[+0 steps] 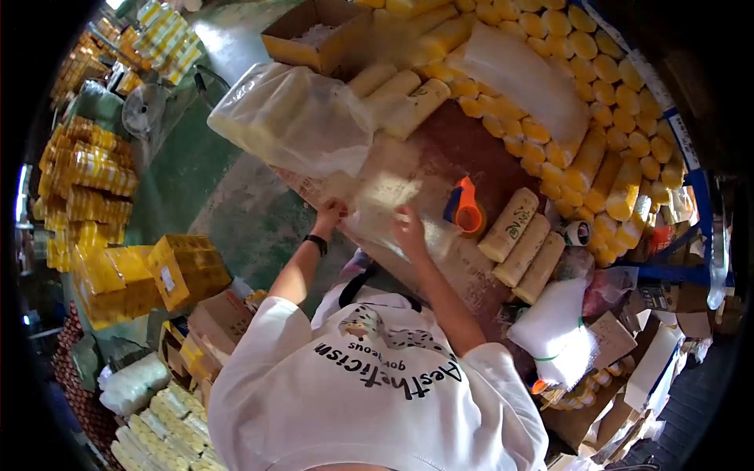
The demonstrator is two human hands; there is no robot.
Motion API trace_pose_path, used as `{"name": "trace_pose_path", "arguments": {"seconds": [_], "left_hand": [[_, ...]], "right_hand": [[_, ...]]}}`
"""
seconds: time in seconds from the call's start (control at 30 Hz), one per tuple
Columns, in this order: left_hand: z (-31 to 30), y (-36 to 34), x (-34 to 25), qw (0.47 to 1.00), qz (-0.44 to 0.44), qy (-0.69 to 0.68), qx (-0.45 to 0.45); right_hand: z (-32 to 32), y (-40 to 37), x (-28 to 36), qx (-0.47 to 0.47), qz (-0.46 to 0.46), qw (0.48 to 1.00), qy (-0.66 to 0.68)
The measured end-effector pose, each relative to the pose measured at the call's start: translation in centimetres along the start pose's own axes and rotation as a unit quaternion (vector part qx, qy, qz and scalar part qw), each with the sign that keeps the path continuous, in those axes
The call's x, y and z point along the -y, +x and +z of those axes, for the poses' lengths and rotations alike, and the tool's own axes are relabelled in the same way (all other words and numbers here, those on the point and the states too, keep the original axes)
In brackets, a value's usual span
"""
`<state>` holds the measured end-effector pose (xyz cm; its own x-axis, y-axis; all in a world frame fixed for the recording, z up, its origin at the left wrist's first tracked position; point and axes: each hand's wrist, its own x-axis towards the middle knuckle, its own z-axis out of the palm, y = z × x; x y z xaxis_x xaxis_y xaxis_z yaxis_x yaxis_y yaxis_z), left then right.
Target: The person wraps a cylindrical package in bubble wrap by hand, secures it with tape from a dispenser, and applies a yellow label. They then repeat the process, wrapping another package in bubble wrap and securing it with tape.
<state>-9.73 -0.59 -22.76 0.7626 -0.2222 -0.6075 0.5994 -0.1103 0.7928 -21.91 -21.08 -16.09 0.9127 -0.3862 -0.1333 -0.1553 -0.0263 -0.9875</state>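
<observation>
Green floor [184, 177], worn and scuffed, at left of the head view; brown worktop [459, 145] running diagonally across the middle.

Contents, same view:
- Clear plastic bag [275, 118], bulky, on the far left part of the worktop; loose end spread towards the body.
- Left hand [330, 213], dark band [318, 242] at the wrist: grip pressed together, seemingly pinching the edge of the loose end.
- Right hand [408, 229], over the same film, apart from the left: fingers bent; cannot tell whether pinching or merely touching.
- Pale rolls [426, 102], beside the bag.
- Orange tape dispenser [469, 216], just right of the right hand.
- Three wrapped rolls [512, 226], side by side beyond the dispenser, dark writing on one.
- Yellow-ended rolls [581, 43], stacked at far right.
- Open carton [302, 41], behind the bag.

Handling, by judgement: best to hold the film by both edges, pull evenly, smooth out creases, and avoid sharp tugs likely to tear thin plastic.
</observation>
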Motion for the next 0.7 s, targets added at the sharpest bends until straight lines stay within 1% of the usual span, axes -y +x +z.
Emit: {"name": "trace_pose_path", "arguments": {"seconds": [0.03, 0.07, 0.1, 0.17, 0.2, 0.27, 0.3, 0.33, 0.37, 0.4, 0.43, 0.47, 0.5, 0.53, 0.57, 0.67, 0.7], "left_hand": [[-0.4, -0.4, -0.9, 0.998, 0.044, 0.042, -0.011], [-0.7, -0.7, -1.4, 0.992, 0.089, 0.083, -0.021], [-0.7, -0.9, -1.7, 0.992, 0.097, 0.076, 0.001], [-0.6, -1.8, -1.6, 0.991, 0.111, 0.059, 0.043], [-0.7, -2.5, -1.4, 0.984, 0.081, 0.105, 0.12], [-0.8, -3.7, -1.1, 0.942, 0.025, 0.195, 0.271], [-0.9, -4.3, -1.0, 0.912, 0.041, 0.277, 0.3], [-0.9, -5.0, -1.0, 0.873, 0.057, 0.357, 0.327], [-0.9, -5.3, -0.9, 0.828, 0.073, 0.432, 0.35], [-1.3, -4.8, 0.0, 0.811, 0.12, 0.461, 0.338], [-2.0, -3.8, 1.1, 0.792, 0.167, 0.489, 0.325], [-2.8, -3.1, 2.2, 0.77, 0.213, 0.515, 0.311], [-3.6, -3.0, 2.2, 0.849, 0.154, 0.382, 0.331], [-4.4, -3.1, 2.1, 0.905, 0.089, 0.238, 0.342], [-4.8, -3.3, 2.1, 0.935, 0.023, 0.087, 0.342], [-5.7, -3.7, 2.8, 0.961, -0.046, 0.062, 0.265], [-5.2, -5.0, 1.7, 0.967, -0.087, 0.009, 0.239]], "right_hand": [[-2.3, 0.0, -1.9, -0.009, -0.096, 0.984, -0.149], [-4.1, -0.8, -0.8, -0.028, -0.102, 0.97, -0.217], [-5.7, -1.7, 1.2, -0.047, -0.108, 0.951, -0.285], [-8.2, -3.3, 1.6, -0.042, -0.127, 0.888, -0.44], [-8.2, -4.5, 1.4, -0.045, -0.06, 0.888, -0.455], [-8.1, -7.0, 0.5, -0.053, 0.07, 0.875, -0.475], [-8.2, -8.1, -0.9, -0.063, 0.131, 0.875, -0.462], [-8.4, -9.2, -3.0, -0.066, 0.184, 0.893, -0.405], [-9.1, -10.0, -6.0, -0.077, 0.225, 0.925, -0.296], [-9.7, -10.7, -8.7, -0.088, 0.265, 0.952, -0.126], [-9.7, -10.8, -8.7, -0.088, 0.321, 0.941, 0.066], [-9.9, -10.8, -8.6, -0.085, 0.403, 0.881, 0.234], [-10.3, -10.7, -9.2, -0.083, 0.418, 0.859, 0.284], [-10.8, -10.7, -9.8, -0.081, 0.432, 0.834, 0.332], [-11.4, -10.6, -10.4, -0.077, 0.445, 0.808, 0.379], [-11.1, -10.1, -8.6, -0.101, 0.496, 0.791, 0.343], [-10.7, -10.0, -7.4, -0.115, 0.465, 0.811, 0.337]]}}
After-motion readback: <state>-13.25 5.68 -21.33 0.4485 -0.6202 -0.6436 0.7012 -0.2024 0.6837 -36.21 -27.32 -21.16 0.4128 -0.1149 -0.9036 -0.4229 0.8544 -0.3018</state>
